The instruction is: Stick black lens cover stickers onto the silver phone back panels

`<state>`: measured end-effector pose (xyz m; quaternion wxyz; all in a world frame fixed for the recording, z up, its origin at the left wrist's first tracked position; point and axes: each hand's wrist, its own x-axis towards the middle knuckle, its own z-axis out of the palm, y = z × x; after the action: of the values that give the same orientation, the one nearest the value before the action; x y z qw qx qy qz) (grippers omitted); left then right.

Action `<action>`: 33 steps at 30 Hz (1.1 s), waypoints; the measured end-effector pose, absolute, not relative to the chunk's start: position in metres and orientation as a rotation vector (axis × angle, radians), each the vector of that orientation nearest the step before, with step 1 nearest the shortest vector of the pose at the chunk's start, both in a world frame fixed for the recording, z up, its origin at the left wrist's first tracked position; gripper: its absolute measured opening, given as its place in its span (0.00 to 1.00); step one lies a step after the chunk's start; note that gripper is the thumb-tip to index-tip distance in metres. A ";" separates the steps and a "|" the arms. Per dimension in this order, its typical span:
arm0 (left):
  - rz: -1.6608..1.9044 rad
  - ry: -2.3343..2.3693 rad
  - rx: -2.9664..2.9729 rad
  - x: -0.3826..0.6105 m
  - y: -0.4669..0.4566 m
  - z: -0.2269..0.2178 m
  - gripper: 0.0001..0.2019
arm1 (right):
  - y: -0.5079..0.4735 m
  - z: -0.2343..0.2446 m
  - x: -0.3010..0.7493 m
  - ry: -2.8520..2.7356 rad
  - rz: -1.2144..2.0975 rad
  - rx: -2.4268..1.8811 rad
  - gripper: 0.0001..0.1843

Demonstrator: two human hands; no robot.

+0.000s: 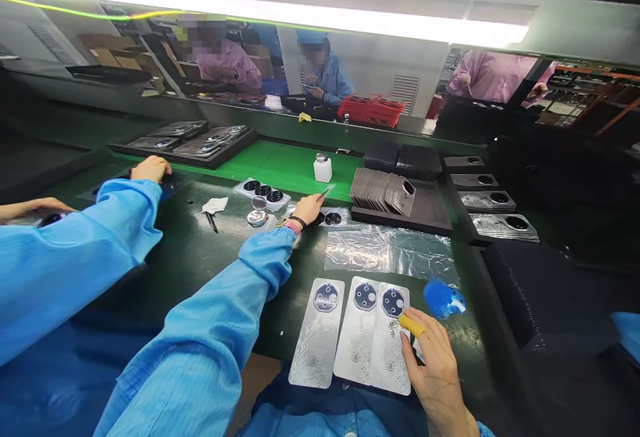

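My left hand [307,210], a beaded bracelet on its wrist, reaches forward over the bench. Its fingers are pinched on a small pale strip [327,191], whose kind I cannot make out. Below that hand lie round black lens pieces [333,219] on clear film. My right hand [434,357] wears a yellow finger cot. Its fingers are apart, the fingertips at the right edge of a silver phone back cover [391,357]. Two more covers, a middle one [356,350] and a left one [315,350], lie beside it, each with a dark camera window.
A co-worker's blue sleeve [75,250] and hand [151,170] come in from the left. A white pump bottle [323,169], a round metal tin [257,217] and a black tray [430,213] of upright covers stand ahead. A blue object [443,299] lies right, near stacked black trays [545,297].
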<state>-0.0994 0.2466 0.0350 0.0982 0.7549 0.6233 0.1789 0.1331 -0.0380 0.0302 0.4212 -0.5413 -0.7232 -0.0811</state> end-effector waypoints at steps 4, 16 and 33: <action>0.979 1.822 2.201 -0.108 0.250 0.036 0.14 | -0.040 0.024 0.134 -1.838 -0.197 -1.358 0.11; 1.581 0.396 2.916 -0.044 0.151 0.049 0.12 | 0.017 0.076 0.136 -1.084 1.235 -1.032 0.22; 1.206 0.657 2.714 -0.032 0.103 0.118 0.20 | 0.082 0.128 0.134 -0.806 0.980 -1.143 0.27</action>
<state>-0.0320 0.1033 0.1181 0.0500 0.8912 0.2157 0.3959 0.1336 0.0823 0.1282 0.6572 -0.5044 -0.3558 0.4326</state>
